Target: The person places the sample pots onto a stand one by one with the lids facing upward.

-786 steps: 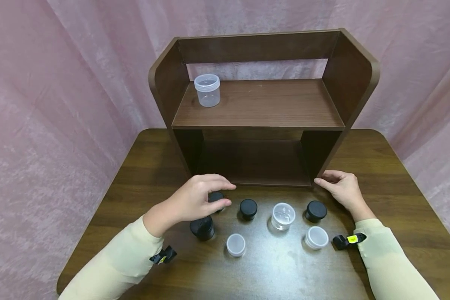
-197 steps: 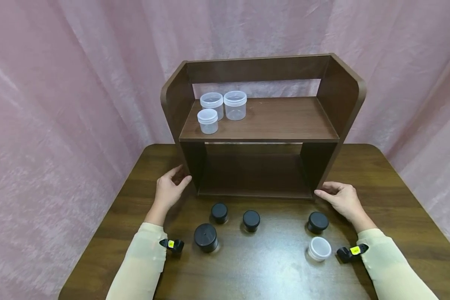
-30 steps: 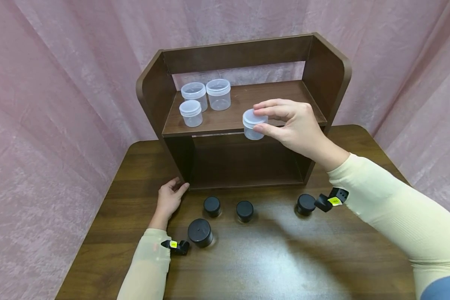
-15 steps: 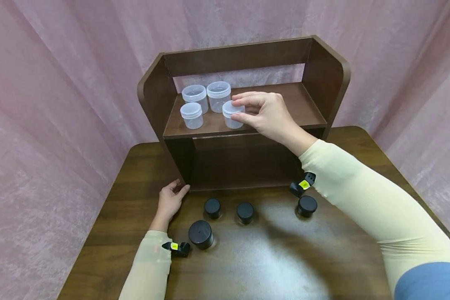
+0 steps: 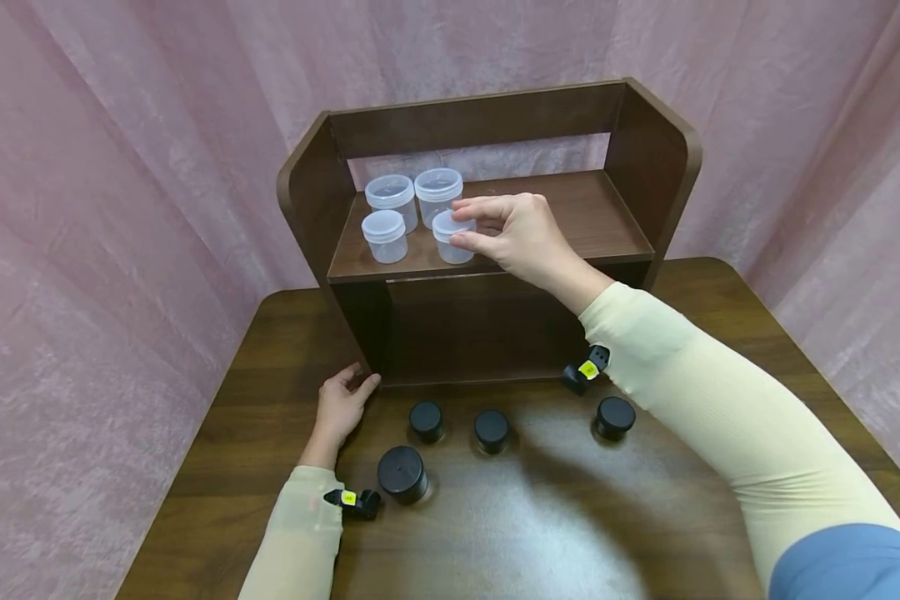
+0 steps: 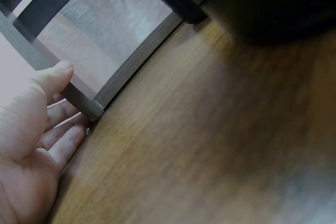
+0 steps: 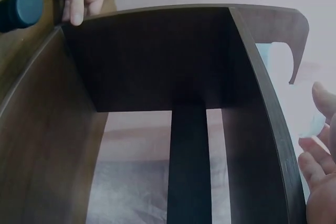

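My right hand (image 5: 525,237) holds a small clear plastic jar with a white lid (image 5: 447,248) between thumb and fingers, over the front part of the upper board of a brown wooden shelf (image 5: 585,221). To its left stands a like small jar (image 5: 385,239). Behind them are two larger clear jars, one at the left (image 5: 392,193) and one at the right (image 5: 437,183). My left hand (image 5: 339,407) grips the lower front corner of the shelf's left side, thumb at the front edge and fingers along the outside, as the left wrist view shows.
Before the shelf, several black-lidded jars stand on the wooden table (image 5: 525,542): a large one (image 5: 402,473), two smaller ones (image 5: 426,419) (image 5: 491,429) and another at the right (image 5: 615,417). A pink curtain (image 5: 157,167) hangs behind.
My right hand has carried the small white-lidded jar leftward and inward onto the upper board, beside the other small jar. Earlier this jar stood at the table's right. My left hand stays put.
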A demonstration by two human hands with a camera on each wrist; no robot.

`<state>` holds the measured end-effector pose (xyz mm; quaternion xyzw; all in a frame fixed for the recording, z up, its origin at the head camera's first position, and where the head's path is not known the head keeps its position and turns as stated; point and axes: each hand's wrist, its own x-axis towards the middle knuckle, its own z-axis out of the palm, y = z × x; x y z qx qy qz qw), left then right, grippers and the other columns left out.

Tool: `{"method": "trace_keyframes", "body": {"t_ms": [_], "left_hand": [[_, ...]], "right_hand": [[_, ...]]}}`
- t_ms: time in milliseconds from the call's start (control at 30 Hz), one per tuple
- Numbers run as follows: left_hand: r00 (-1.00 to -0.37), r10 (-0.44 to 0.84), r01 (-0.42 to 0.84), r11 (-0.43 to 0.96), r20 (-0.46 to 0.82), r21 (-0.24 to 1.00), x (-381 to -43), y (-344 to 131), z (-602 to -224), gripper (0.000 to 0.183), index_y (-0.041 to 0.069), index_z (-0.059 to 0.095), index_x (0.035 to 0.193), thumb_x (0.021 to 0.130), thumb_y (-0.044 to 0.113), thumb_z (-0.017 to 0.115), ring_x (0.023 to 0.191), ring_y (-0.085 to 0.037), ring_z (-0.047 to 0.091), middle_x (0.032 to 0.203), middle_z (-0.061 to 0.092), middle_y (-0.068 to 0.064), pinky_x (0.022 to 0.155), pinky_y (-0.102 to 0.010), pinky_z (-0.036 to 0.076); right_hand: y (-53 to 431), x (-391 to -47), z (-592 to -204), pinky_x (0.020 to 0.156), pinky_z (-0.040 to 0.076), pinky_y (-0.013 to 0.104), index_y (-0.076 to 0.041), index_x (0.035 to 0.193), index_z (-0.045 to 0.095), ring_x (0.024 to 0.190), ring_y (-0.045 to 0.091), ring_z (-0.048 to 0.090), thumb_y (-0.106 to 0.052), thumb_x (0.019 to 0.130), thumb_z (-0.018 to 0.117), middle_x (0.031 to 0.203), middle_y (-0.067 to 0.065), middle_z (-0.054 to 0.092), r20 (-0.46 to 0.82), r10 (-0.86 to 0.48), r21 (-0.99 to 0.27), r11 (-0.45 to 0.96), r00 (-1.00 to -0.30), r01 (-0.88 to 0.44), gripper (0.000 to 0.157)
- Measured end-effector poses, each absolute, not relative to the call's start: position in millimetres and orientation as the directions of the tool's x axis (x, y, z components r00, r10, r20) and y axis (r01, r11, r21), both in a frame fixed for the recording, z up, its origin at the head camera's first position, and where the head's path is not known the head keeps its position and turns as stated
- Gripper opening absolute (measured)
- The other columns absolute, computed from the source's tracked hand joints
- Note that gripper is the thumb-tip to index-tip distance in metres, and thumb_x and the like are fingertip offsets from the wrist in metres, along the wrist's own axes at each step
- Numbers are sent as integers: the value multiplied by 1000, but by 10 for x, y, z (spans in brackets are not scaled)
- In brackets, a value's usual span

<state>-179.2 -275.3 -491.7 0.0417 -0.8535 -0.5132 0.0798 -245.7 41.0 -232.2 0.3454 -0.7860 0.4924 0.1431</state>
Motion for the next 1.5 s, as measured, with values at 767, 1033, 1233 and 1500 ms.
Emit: {"method": "trace_keyframes", "body": {"t_ms": [767, 1033, 1233, 1500], "left_hand": [[-982, -159, 8, 483, 97, 876, -1758, -2789, -4935, 69, -5, 46, 139, 90, 42, 65, 122, -36, 52, 137, 49, -24, 97, -46, 46], [-982, -157, 15, 482, 103, 876, -1765, -2785, -4939, 69, -4, 48, 137, 90, 42, 65, 120, -35, 54, 136, 51, -23, 96, -47, 46], [-982, -145, 35, 487, 120, 873, -1780, -2786, -4938, 64, -5, 49, 136, 91, 38, 66, 120, -35, 54, 135, 52, -24, 95, -46, 47], [-981, -150, 36, 484, 124, 874, -1780, -2806, -4932, 62, -5, 51, 135, 91, 36, 66, 120, -35, 54, 134, 52, -24, 96, -46, 46]], "right_hand": [[294, -2543, -2296, 81, 49, 34, -16, 104, 77, 104, 6, 58, -27, 78, 82, 107, -6, 71, 619, -452, -518, 380, -643, -766, 28], [259, -2574, -2298, 79, 48, 33, -17, 103, 77, 102, 7, 59, -27, 77, 82, 108, -6, 71, 614, -444, -523, 390, -652, -758, 29], [239, -2600, -2327, 79, 49, 32, -17, 104, 77, 102, 6, 59, -27, 78, 82, 108, -7, 71, 616, -435, -524, 396, -656, -754, 28], [191, -2609, -2350, 79, 48, 31, -18, 105, 77, 103, 5, 58, -28, 79, 81, 110, -9, 70, 623, -430, -520, 397, -654, -756, 29]]}}
